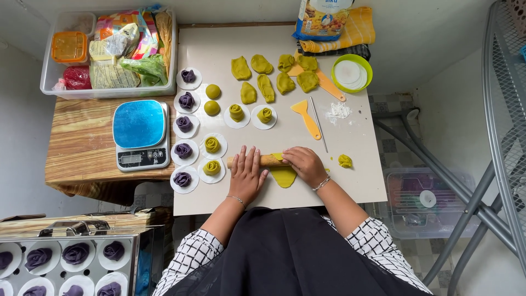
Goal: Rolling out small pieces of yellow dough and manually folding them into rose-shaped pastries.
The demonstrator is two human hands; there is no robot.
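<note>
Head view: both palms press flat, fingers spread, on the wooden rolling pin (267, 160) near the white table (356, 181)'s front edge. The left hand (246, 176) and right hand (306, 164) hide most of it; the flattened yellow-green dough sheet (284, 176) peeks out between them.

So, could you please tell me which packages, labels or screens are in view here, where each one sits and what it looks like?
Flour bag: top edge of the board, upright, blue and yellow.
Kitchen scale: wooden table left of the board; blue square platform, small grey display at its front.
Clear plastic bin: top left, filled with colourful food packets.
Orange-lidded tub: in that bin's left end.
</note>
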